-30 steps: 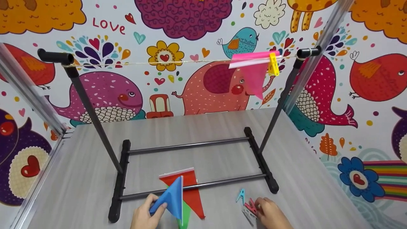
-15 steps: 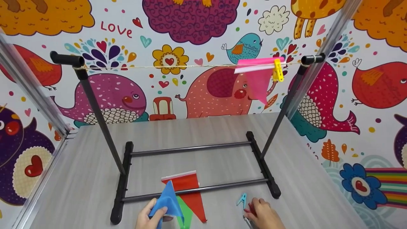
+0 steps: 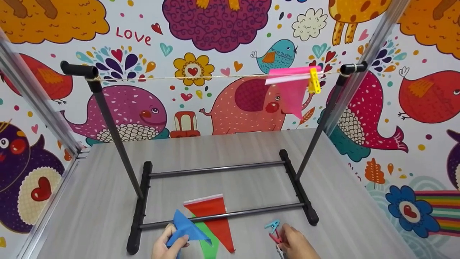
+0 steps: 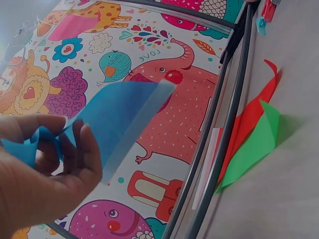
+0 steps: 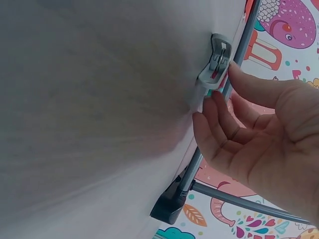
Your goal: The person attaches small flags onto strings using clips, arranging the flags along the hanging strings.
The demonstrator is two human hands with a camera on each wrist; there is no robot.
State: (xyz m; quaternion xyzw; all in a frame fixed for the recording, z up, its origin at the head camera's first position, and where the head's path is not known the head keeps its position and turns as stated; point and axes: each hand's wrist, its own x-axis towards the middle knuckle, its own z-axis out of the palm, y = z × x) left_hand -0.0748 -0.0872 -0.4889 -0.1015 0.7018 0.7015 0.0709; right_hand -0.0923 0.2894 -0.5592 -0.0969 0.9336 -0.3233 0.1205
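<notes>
My left hand (image 3: 170,242) grips a blue pennant flag (image 3: 187,228), bunched between thumb and fingers; in the left wrist view the flag's pale-edged sheet (image 4: 119,119) spreads beyond the fingers. On the table beside it lie a red pennant (image 3: 212,226) and a green pennant (image 3: 208,239), partly overlapping under the stand's front bar. At the right, my right hand (image 3: 298,242) pinches a red clothespin (image 3: 275,237) at its fingertips. A light blue clothespin (image 3: 274,225) lies against it, and a grey clothespin (image 5: 217,62) sits close to the thumb.
A black stand (image 3: 222,215) with two uprights spans the table (image 3: 251,190). Between the upright tops runs a thin string (image 3: 215,76). A pink pennant (image 3: 291,90) hangs near its right end under a yellow clothespin (image 3: 314,81). A patterned wall (image 3: 222,32) stands behind.
The blue flag has turned and folded down in my left hand. My right hand has shifted slightly left at the clothespins, and the light blue clothespin has turned. The camera view has shifted.
</notes>
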